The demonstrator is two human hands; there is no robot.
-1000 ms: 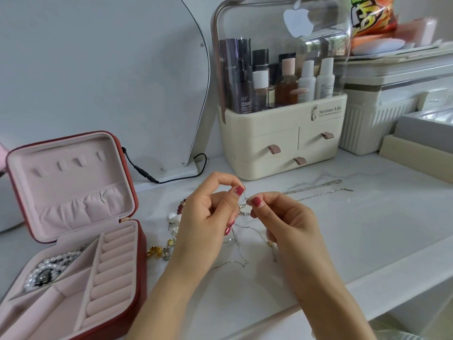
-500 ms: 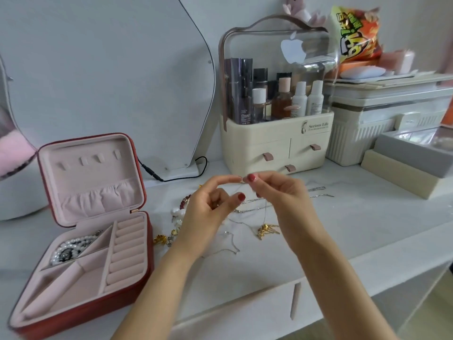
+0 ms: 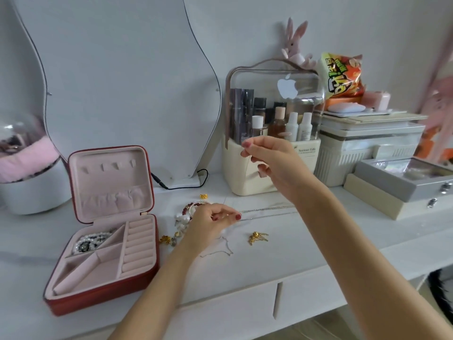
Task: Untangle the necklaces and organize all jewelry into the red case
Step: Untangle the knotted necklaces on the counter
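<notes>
The red case (image 3: 147,273) lies open at the left of the white table, with a pearl piece (image 3: 90,241) in its back left compartment. My left hand (image 3: 210,222) is low over the table, thumb and forefinger pinched on a thin silver chain (image 3: 267,213). My right hand (image 3: 267,155) is raised in front of the cosmetics box, its fingertips pinched together on a chain too fine to see clearly. On the table lie a gold pendant (image 3: 257,238), a loose fine chain (image 3: 220,251), a red bead bracelet (image 3: 188,207), pearl earrings (image 3: 182,219) and small gold pieces (image 3: 165,239).
A cream cosmetics organizer (image 3: 245,182) stands behind the jewelry, with a curved mirror (image 3: 122,82) and its black cable (image 3: 181,186) to the left. White bins (image 3: 367,148) and a grey box (image 3: 402,182) fill the right. A white pot (image 3: 34,192) stands at far left.
My right hand has risen and moved right, away from the left hand. My left hand has dropped to the table. The gold pendant now lies on the table.
</notes>
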